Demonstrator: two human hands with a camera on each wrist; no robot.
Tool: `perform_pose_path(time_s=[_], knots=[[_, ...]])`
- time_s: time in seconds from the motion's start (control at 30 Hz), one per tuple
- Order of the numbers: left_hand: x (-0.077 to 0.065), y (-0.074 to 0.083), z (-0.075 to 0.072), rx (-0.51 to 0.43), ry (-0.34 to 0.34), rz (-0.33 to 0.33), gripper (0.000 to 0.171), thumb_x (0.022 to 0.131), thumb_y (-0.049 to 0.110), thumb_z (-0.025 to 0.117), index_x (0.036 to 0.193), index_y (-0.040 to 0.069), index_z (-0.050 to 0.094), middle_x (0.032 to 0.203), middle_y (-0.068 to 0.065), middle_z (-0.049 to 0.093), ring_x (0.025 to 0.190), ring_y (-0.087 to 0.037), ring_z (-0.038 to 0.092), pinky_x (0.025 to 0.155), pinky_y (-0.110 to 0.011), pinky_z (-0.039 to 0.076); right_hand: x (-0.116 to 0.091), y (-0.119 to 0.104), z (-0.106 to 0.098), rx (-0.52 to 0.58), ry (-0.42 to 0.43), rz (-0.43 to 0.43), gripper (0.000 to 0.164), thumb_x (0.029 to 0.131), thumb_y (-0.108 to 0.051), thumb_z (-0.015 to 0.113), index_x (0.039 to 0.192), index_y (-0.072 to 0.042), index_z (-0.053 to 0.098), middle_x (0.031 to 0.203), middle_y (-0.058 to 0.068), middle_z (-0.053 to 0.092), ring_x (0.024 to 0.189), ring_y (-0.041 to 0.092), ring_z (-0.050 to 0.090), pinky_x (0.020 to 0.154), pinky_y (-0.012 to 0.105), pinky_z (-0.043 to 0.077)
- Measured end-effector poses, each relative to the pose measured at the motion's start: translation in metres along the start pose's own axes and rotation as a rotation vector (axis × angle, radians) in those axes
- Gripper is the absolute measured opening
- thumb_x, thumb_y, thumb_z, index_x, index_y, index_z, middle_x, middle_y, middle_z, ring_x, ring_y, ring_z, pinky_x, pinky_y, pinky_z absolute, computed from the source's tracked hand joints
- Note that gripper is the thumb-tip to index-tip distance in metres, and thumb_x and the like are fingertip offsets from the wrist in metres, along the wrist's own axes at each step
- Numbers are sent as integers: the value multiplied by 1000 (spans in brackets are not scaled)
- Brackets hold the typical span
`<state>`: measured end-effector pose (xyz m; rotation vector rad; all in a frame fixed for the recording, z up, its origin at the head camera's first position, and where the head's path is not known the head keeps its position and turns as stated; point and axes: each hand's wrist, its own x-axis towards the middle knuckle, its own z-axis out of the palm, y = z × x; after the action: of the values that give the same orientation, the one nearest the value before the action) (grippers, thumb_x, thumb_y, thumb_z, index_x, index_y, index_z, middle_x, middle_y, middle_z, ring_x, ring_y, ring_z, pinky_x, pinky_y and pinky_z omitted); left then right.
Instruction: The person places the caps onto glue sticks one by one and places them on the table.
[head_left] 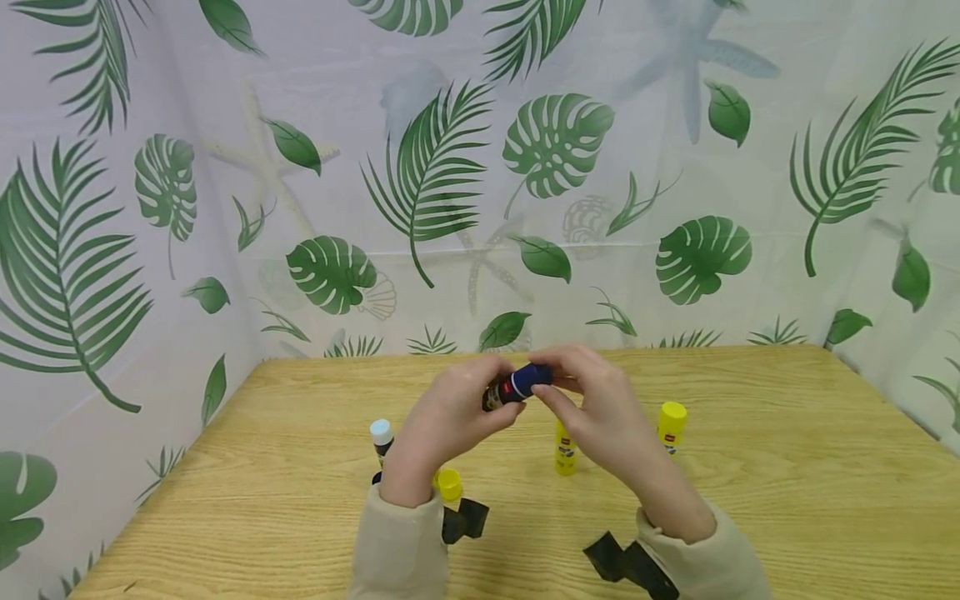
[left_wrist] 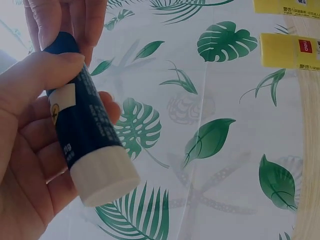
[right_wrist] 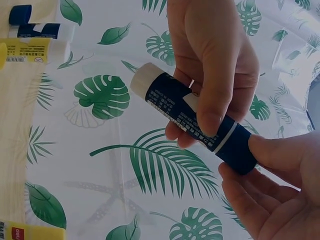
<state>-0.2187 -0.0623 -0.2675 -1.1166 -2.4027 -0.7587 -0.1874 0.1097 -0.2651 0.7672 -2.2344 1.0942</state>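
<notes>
Both hands hold one dark blue glue stick [head_left: 517, 385], raised over the table and tilted. My left hand [head_left: 453, 412] grips its labelled barrel, with the thumb lying along the side in the left wrist view. The white base [left_wrist: 106, 177] of the stick sticks out past the left fingers. At the other end, the thumb and fingers of my right hand [head_left: 600, 408] pinch the dark blue cap [right_wrist: 237, 152]. A white ring shows between cap and barrel, and the cap sits against the barrel there.
A yellow glue stick [head_left: 566, 452] stands behind the right hand, another [head_left: 672, 421] further right. Left of the left wrist, a dark glue stick [head_left: 382, 442] with a pale top is partly hidden by the sleeve. A yellow cap [head_left: 449, 484] lies by that wrist. Patterned cloth [head_left: 465, 208] hangs behind the wooden table [head_left: 787, 467].
</notes>
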Motion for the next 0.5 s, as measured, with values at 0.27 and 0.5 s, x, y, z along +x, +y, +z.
perform_pose_path(time_s=[0.27, 0.5], knots=[[-1, 2, 0, 76, 41, 55, 19, 78, 12, 67, 93, 3, 59, 79, -3, 61, 61, -7, 51, 56, -17, 43, -1, -2, -3, -37, 13, 3, 23, 76, 5, 64, 99, 3, 61, 92, 9, 59, 79, 17, 60, 70, 27, 49], [-2, 3, 0, 104, 67, 71, 20, 76, 12, 69, 91, 3, 59, 78, -2, 60, 60, -8, 51, 56, -18, 44, -1, -2, -1, -64, 31, 12, 23, 76, 2, 65, 98, 2, 62, 90, 8, 60, 76, 14, 59, 67, 25, 49]])
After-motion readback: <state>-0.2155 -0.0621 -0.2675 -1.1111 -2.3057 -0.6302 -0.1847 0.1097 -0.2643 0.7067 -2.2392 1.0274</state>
